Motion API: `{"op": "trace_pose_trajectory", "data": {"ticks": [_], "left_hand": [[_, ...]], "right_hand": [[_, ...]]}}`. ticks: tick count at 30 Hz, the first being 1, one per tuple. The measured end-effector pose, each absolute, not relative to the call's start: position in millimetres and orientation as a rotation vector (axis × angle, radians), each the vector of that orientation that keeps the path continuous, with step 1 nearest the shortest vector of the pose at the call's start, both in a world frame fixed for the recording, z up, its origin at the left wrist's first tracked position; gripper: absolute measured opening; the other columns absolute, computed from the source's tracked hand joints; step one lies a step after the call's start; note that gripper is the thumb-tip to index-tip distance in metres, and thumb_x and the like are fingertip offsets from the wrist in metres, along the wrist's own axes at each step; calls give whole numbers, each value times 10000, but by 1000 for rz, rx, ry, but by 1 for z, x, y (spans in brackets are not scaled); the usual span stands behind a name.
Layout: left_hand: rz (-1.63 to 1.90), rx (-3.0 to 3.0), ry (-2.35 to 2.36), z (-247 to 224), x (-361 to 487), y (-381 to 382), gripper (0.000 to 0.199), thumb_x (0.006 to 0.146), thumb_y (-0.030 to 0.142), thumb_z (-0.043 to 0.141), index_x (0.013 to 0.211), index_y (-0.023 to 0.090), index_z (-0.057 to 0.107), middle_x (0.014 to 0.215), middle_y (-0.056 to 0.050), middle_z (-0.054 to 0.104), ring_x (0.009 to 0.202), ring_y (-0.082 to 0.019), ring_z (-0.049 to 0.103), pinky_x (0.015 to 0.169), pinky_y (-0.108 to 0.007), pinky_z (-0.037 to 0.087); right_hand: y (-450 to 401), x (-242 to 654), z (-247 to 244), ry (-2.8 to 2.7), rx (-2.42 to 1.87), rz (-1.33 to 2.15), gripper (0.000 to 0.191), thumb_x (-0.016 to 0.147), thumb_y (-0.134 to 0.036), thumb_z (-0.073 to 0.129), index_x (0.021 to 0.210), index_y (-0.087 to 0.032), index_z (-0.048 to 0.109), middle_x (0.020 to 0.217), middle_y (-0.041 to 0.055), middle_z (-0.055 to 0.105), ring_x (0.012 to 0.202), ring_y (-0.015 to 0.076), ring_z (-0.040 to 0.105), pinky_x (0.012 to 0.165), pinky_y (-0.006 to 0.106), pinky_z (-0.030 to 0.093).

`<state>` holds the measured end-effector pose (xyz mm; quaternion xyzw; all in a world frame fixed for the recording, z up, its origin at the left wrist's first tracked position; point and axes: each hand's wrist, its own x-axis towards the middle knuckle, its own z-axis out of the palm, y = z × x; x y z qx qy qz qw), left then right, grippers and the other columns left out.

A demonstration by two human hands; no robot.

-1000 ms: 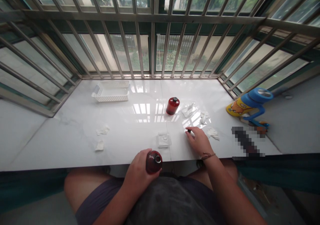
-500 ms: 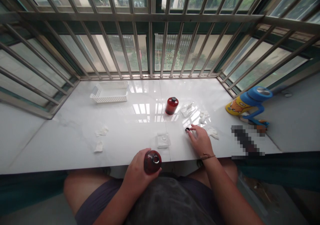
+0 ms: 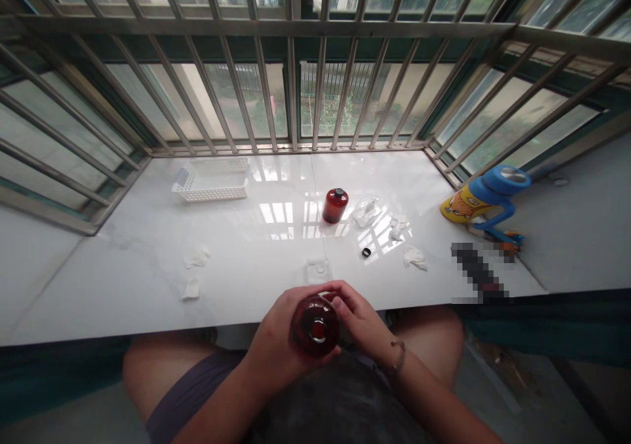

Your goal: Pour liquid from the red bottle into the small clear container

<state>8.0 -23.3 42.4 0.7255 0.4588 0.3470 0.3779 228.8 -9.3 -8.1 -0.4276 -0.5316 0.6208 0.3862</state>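
Observation:
A dark red, see-through bottle (image 3: 314,314) with its round mouth uncovered is tilted towards me at the table's front edge. My left hand (image 3: 276,329) is closed round its left side. My right hand (image 3: 357,314) is at its right side, with bent fingers against the bottle; some fingertips are hidden. The black cap (image 3: 366,252) lies on the table beyond my right hand. Just past my hands sits a small clear square box (image 3: 318,270), partly covered by them. A second red bottle (image 3: 335,206), with a black cap on, stands upright farther back.
A white perforated basket (image 3: 211,182) stands at the back left. Crumpled tissues (image 3: 415,258) and clear plastic wrapping (image 3: 365,212) lie to the right, with more tissue bits (image 3: 197,258) on the left. A blue and yellow flask (image 3: 486,194) stands far right. Metal bars (image 3: 290,89) close off the back.
My right hand has let go of the black cap, leaving it on the table, and moved left and nearer to the bottle. My left hand has brought the bottle slightly right.

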Motion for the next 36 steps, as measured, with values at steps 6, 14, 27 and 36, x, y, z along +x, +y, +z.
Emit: {"op": "trace_pose_trajectory", "data": {"ticks": [6,14,27,36], "left_hand": [[909,1702,976,49,11,-23,949,679,331,1026,1473,354,508,1455,-68,675,1329,-310,685,1122,-428,590],[1006,1596,1083,42,19,-31,843,698,271,998,1385,343,514,1358,-51,708,1227,-281,737,1039,-418,629],[1051,1525,1131,33,36,-27,1112,595,469,1067,1511,335,450,1481,-114,629,1351,-377,656,1146,-550,568],[820,1699,937,37,11,-11,1087,713,469,1009,1621,349,422,1659,-121,513,1531,-378,504,1286,-551,438]], "right_hand": [[-20,209,-6,-891,-797,2043,596,1067,-694,477,1377,-236,698,1308,109,747,1243,283,675,1076,448,528],[-30,195,-14,-669,-653,2063,584,996,-724,599,1316,-255,736,1427,97,716,1365,302,624,1195,452,447],[-22,182,-7,-74,-720,2108,605,855,-734,785,1178,-222,774,1260,71,790,1255,271,685,1174,431,471],[-25,198,-11,51,-813,2074,523,881,-700,783,1067,-213,759,1023,39,819,862,196,749,747,305,593]]}}
